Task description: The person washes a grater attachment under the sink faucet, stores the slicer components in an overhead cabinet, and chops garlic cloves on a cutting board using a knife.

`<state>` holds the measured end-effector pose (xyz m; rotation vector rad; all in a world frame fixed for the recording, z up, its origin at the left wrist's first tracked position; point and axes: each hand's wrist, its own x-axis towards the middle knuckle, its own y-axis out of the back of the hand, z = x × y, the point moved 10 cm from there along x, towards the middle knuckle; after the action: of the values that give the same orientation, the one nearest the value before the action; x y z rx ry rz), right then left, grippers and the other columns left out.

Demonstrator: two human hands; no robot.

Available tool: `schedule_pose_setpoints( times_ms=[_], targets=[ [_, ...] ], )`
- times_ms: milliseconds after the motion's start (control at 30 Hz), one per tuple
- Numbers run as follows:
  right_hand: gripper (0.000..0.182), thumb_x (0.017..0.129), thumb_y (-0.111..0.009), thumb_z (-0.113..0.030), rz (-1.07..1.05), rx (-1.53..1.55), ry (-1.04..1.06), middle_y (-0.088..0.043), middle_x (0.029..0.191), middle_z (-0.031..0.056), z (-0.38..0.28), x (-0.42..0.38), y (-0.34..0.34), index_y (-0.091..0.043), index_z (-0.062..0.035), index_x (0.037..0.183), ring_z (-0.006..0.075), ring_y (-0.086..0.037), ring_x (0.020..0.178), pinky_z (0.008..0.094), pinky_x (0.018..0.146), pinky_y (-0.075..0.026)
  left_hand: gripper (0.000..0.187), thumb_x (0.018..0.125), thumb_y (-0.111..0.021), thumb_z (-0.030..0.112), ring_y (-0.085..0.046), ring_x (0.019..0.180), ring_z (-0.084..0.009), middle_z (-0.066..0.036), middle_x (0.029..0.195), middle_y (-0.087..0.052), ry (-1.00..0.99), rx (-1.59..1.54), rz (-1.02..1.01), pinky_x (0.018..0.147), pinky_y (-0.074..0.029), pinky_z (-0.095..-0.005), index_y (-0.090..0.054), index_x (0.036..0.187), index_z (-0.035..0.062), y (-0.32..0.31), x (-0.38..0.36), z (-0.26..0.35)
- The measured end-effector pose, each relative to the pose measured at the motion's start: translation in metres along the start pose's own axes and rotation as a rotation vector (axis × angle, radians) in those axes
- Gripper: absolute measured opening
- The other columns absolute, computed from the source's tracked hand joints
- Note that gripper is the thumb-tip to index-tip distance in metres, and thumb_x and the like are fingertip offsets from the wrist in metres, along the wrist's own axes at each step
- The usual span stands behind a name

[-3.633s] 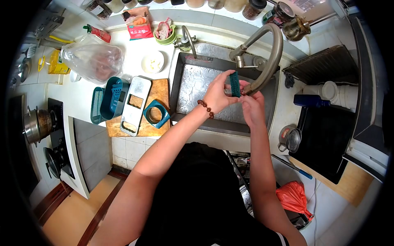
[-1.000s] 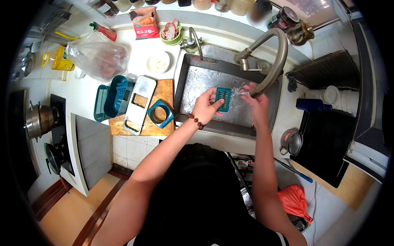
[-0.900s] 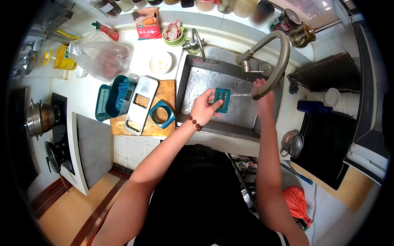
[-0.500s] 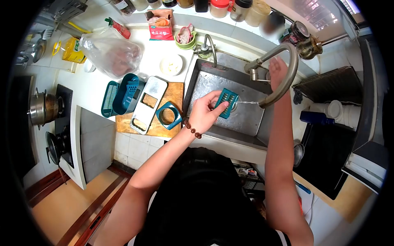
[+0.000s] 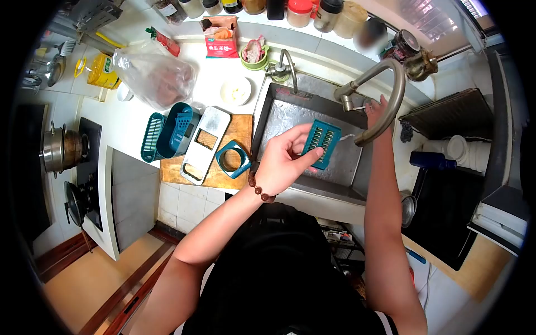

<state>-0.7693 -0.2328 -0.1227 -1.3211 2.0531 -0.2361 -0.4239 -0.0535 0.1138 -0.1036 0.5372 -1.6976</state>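
Over the sink (image 5: 283, 120), my left hand (image 5: 287, 159) pinches a teal grater plate (image 5: 322, 144) with rows of metal teeth. Water from the curved faucet (image 5: 397, 89) runs toward the plate's right edge. My right hand (image 5: 376, 110) is behind the faucet's neck, by its lever (image 5: 347, 103); the neck covers part of it, and whether it grips anything is unclear. Left of the sink, a white slicer frame (image 5: 206, 140) and a teal ring-shaped holder (image 5: 233, 159) lie on a wooden board (image 5: 242, 124).
Left on the counter are a teal container (image 5: 176, 137), a teal basket (image 5: 152, 137), a plastic bag (image 5: 159, 78) and a white bowl (image 5: 235, 91). Jars (image 5: 298, 13) line the back ledge. A black tray (image 5: 441, 206) is at the right; pots (image 5: 58, 148) stand far left.
My left hand has brought the grater plate a little closer and to the right, its toothed face showing more. My right hand has moved slightly lower, near the lever.
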Motion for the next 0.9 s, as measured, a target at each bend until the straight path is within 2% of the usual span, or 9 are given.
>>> schedule_pose_setpoints(
  times_ms=[67, 133, 200, 233, 300, 433, 500, 567, 900],
  targets=[
    [0.048, 0.100, -0.066, -0.021, -0.038, 0.052, 0.045, -0.050, 0.143, 0.0197, -0.007, -0.034, -0.002, -0.048, -0.0001, 0.140, 0.0292, -0.054, 0.129, 0.0407, 0.104, -0.047, 0.046, 0.095, -0.067, -0.004, -0.069, 0.093, -0.0073, -0.005, 0.112, -0.074, -0.031, 0.001, -0.014, 0.071, -0.062, -0.0247, -0.055, 0.139, -0.0006, -0.003, 0.000, 0.006],
    [0.027, 0.100, -0.063, -0.008, -0.073, -0.178, 0.155, -0.065, 0.120, 0.0146, -0.018, -0.082, -0.006, -0.060, 0.0019, 0.125, 0.0247, -0.066, 0.109, 0.0362, 0.092, -0.054, 0.045, 0.095, -0.067, -0.004, -0.069, 0.093, -0.0071, -0.005, 0.113, -0.074, -0.031, 0.002, -0.020, 0.071, -0.062, -0.0248, -0.055, 0.139, -0.0009, -0.007, -0.001, 0.011],
    [0.014, 0.100, -0.064, -0.007, 0.079, -0.476, 0.366, -0.070, 0.096, 0.0069, -0.038, -0.126, 0.016, -0.067, 0.0011, 0.110, 0.0176, -0.069, 0.089, 0.0293, 0.079, -0.055, 0.045, 0.095, -0.068, -0.004, -0.069, 0.094, -0.0070, -0.006, 0.113, -0.074, -0.024, 0.002, -0.025, 0.071, -0.062, -0.0249, -0.056, 0.138, -0.0012, -0.011, -0.002, 0.014],
    [0.014, 0.100, -0.064, -0.007, 0.084, -0.478, 0.362, -0.070, 0.096, 0.0069, -0.041, -0.152, 0.012, -0.067, 0.0011, 0.110, 0.0176, -0.069, 0.089, 0.0293, 0.079, -0.055, 0.043, 0.095, -0.068, -0.004, -0.069, 0.094, -0.0082, -0.006, 0.113, -0.074, -0.018, 0.006, -0.022, 0.072, -0.061, -0.0252, -0.056, 0.136, -0.0017, -0.013, -0.002, 0.015],
    [0.010, 0.096, -0.071, -0.007, 0.124, -0.536, 0.518, -0.070, 0.091, 0.0043, -0.077, -0.221, -0.022, -0.070, 0.0003, 0.102, 0.0096, -0.062, 0.076, 0.0232, 0.071, -0.048, 0.040, 0.096, -0.067, -0.005, -0.070, 0.095, -0.0093, -0.007, 0.113, -0.074, -0.001, 0.012, -0.028, 0.073, -0.061, -0.0256, -0.057, 0.134, -0.0023, -0.018, -0.004, 0.015],
    [0.010, 0.089, -0.076, 0.000, -0.061, -0.676, 0.664, -0.069, 0.091, 0.0048, -0.125, -0.310, -0.108, -0.071, 0.0008, 0.098, 0.0104, -0.062, 0.077, 0.0239, 0.072, -0.050, 0.038, 0.094, -0.069, -0.004, -0.070, 0.090, -0.0078, -0.007, 0.108, -0.076, -0.036, 0.094, -0.054, 0.073, -0.061, -0.0251, -0.060, 0.132, -0.0026, -0.034, -0.002, 0.017],
    [0.018, 0.079, -0.080, 0.005, -0.299, -0.855, 0.914, -0.068, 0.089, 0.0056, -0.141, -0.352, -0.168, -0.073, -0.0012, 0.093, 0.0130, -0.063, 0.074, 0.0244, 0.071, -0.050, 0.038, 0.094, -0.070, -0.003, -0.070, 0.087, -0.0069, -0.007, 0.105, -0.077, -0.062, 0.120, -0.061, 0.073, -0.062, -0.0250, -0.062, 0.131, -0.0026, -0.042, -0.004, 0.019],
    [0.020, 0.075, -0.081, 0.006, -0.320, -0.976, 0.964, -0.067, 0.089, 0.0061, -0.151, -0.369, -0.192, -0.074, -0.0025, 0.092, 0.0155, -0.063, 0.074, 0.0255, 0.070, -0.051, 0.038, 0.092, -0.072, -0.002, -0.071, 0.083, -0.0062, -0.009, 0.102, -0.079, -0.094, 0.201, -0.055, 0.070, -0.060, -0.0243, -0.063, 0.130, -0.0025, -0.049, -0.005, 0.026],
    [0.024, 0.069, -0.082, 0.004, -0.348, -1.199, 1.071, -0.066, 0.087, 0.0063, -0.143, -0.380, -0.209, -0.074, -0.0058, 0.089, 0.0230, -0.064, 0.076, 0.0324, 0.064, -0.051, 0.039, 0.088, -0.076, 0.002, -0.073, 0.071, -0.0092, -0.012, 0.094, -0.079, -0.286, 0.499, -0.040, 0.062, -0.055, -0.0239, -0.067, 0.126, 0.0020, -0.058, -0.018, 0.061]
  ],
)
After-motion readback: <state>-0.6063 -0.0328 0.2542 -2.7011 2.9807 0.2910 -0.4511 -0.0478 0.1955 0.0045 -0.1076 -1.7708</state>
